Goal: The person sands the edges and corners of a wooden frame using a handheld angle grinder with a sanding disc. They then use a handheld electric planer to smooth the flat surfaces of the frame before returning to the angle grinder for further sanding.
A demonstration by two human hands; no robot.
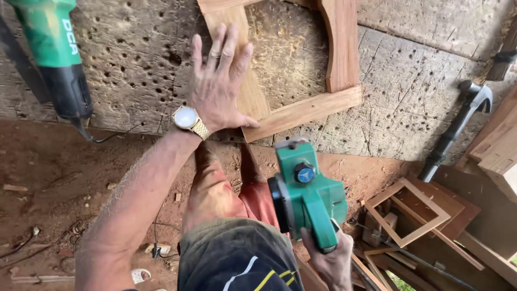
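- our left hand (218,86) lies flat, fingers spread wide, pressing on the wooden frame (301,110); it grips nothing.
- on that wrist we wear a gold watch (186,118) with a pale round face.
- our right hand (329,258) is closed around the handle of a green electric planer (307,194), held low beside our leg, off the worktop (134,59).
- we see the frame lying on the worktop, a rough board full of drilled holes; the frame's lower corner sits just beside our left thumb.
- another green power tool (51,48) rests on the worktop at the upper left, well apart from the frame, its black cord trailing over the edge.
- a hammer (458,126) with a black handle lies near the right edge.
- below it, a smaller wooden frame (409,213) lies among offcuts on the reddish, dusty floor.
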